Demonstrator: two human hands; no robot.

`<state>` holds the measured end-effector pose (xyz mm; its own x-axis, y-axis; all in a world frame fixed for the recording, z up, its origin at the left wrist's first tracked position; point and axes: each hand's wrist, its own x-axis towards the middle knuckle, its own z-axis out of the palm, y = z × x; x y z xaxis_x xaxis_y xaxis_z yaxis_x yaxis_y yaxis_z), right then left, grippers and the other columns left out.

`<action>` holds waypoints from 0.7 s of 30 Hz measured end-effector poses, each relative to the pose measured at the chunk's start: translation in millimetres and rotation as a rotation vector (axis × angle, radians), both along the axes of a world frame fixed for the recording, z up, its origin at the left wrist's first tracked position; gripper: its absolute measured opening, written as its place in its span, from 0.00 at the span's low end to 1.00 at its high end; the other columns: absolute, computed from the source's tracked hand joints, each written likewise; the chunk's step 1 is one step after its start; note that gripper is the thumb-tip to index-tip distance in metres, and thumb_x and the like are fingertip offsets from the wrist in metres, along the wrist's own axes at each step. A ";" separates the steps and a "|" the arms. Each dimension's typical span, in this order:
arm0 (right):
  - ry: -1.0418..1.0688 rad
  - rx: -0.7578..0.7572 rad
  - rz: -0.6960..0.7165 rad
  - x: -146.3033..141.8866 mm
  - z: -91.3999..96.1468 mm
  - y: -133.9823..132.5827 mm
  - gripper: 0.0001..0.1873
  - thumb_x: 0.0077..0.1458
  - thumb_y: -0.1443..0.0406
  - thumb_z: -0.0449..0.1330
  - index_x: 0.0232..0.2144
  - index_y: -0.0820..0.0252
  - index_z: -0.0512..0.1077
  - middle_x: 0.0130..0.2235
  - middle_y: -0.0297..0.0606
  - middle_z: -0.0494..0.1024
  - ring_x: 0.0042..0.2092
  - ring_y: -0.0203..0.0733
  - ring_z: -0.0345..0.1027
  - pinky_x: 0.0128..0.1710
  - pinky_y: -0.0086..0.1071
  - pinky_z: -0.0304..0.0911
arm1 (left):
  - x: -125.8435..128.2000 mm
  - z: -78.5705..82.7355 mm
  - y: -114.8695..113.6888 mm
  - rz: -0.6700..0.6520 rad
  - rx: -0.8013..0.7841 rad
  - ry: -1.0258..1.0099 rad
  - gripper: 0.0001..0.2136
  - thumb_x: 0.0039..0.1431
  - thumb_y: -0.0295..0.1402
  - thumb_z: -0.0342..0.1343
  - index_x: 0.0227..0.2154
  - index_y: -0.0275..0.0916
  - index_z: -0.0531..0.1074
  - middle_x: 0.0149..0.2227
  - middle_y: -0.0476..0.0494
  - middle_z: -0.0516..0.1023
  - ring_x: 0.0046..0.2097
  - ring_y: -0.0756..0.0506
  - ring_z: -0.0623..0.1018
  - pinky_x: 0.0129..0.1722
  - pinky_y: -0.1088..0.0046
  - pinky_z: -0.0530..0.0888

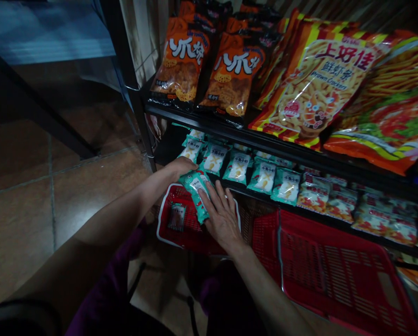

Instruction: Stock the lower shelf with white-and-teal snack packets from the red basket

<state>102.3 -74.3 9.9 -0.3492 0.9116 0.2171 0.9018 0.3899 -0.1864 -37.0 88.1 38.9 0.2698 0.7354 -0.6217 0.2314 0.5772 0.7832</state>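
My left hand [181, 166] is closed around the top of a small teal snack packet [197, 192], held over a red basket [166, 223] on the floor. My right hand [222, 215] lies flat against the packet's lower right side, fingers stretched out. A row of the same teal packets [238, 167] stands on the lower shelf just behind my hands. One small packet [177, 215] lies inside the basket.
A black metal shelf rack [209, 123] holds orange snack bags [182, 60] and prawn cracker bags [314, 84] on the upper shelf. More small packets [338, 198] continue rightwards on the lower shelf. A second red basket [335, 266] sits at the right. Brown tiled floor [54, 196] lies to the left.
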 end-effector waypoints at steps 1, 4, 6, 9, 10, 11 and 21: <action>0.015 0.010 0.001 0.0 -0.1 0.3 0.51 0.44 0.79 0.54 0.66 0.51 0.37 0.68 0.39 0.44 0.68 0.52 0.29 0.63 0.57 0.39 | 0.0 -0.5 0.3 -0.011 -0.001 0.001 0.09 0.51 0.23 0.58 0.18 0.34 0.68 0.16 0.51 0.69 0.19 0.53 0.68 0.25 0.76 0.66; 0.067 0.041 -0.003 -0.2 -0.7 0.5 0.49 0.47 0.78 0.53 0.66 0.50 0.37 0.68 0.40 0.47 0.68 0.52 0.34 0.63 0.56 0.43 | 0.3 -2.0 2.3 -0.028 -0.005 -0.010 0.08 0.52 0.25 0.59 0.20 0.33 0.69 0.19 0.50 0.71 0.21 0.52 0.69 0.27 0.75 0.68; 0.127 0.065 -0.025 -0.2 -1.1 0.0 0.47 0.50 0.77 0.53 0.66 0.51 0.37 0.67 0.41 0.47 0.68 0.51 0.35 0.62 0.55 0.46 | 0.6 -2.4 4.6 0.008 -0.055 -0.061 0.09 0.56 0.30 0.57 0.22 0.33 0.71 0.21 0.48 0.72 0.23 0.51 0.71 0.28 0.74 0.70; 0.298 0.105 -0.095 0.3 -0.3 -1.1 0.42 0.55 0.71 0.54 0.66 0.51 0.39 0.67 0.43 0.49 0.67 0.50 0.41 0.62 0.51 0.50 | 0.7 -1.0 7.8 0.067 -0.160 -0.162 0.15 0.62 0.39 0.48 0.27 0.33 0.72 0.24 0.44 0.74 0.25 0.49 0.73 0.29 0.70 0.73; 0.373 0.103 -0.131 0.6 0.5 -1.5 0.39 0.56 0.69 0.54 0.66 0.51 0.42 0.66 0.43 0.50 0.66 0.49 0.43 0.62 0.51 0.51 | 0.7 -0.3 8.3 0.075 -0.179 -0.204 0.17 0.63 0.40 0.45 0.28 0.34 0.72 0.25 0.44 0.74 0.26 0.49 0.73 0.30 0.69 0.74; 0.458 0.086 -0.179 0.8 1.5 -1.7 0.37 0.57 0.66 0.54 0.65 0.50 0.45 0.66 0.42 0.52 0.66 0.48 0.46 0.61 0.50 0.52 | 0.7 0.5 8.2 0.072 -0.186 -0.253 0.17 0.64 0.41 0.44 0.29 0.34 0.72 0.25 0.43 0.74 0.27 0.49 0.74 0.32 0.68 0.75; 1.795 -0.201 -0.687 0.4 16.1 14.8 0.28 0.54 0.53 0.57 0.55 0.55 0.64 0.54 0.41 0.73 0.53 0.43 0.68 0.57 0.44 0.59 | 8.0 -3.4 -13.9 0.001 0.047 -0.223 0.15 0.51 0.29 0.61 0.43 0.37 0.71 0.43 0.40 0.75 0.46 0.45 0.73 0.48 0.65 0.70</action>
<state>102.7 -59.5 26.0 0.5019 0.8279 -0.2503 -0.3986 -0.0354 -0.9165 -29.0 74.2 35.5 0.3958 0.7628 -0.5113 0.0487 0.5386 0.8412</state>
